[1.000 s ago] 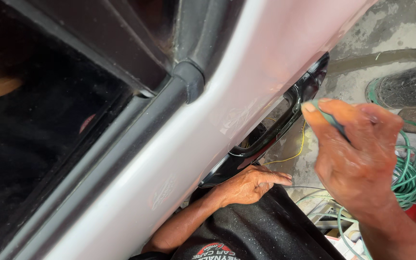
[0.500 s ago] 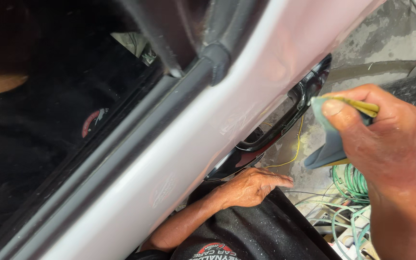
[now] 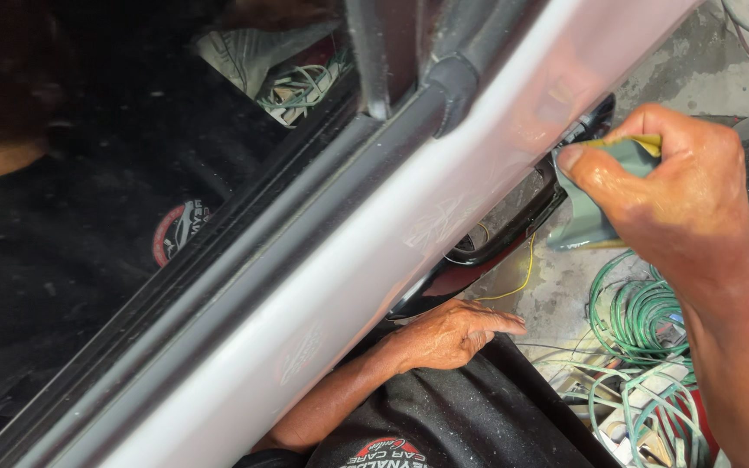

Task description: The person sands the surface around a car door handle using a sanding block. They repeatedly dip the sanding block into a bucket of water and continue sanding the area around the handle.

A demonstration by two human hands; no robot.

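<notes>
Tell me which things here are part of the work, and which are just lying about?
In use:
right hand
folded grey-green abrasive sheet
pale silver car door panel
left hand

Lying about:
coiled green hose
thin yellow wire

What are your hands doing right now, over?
Right hand pinching grey sanding sheet by the car door. Left hand resting low under door edge, holding nothing. Green hose coiled on the floor.
</notes>
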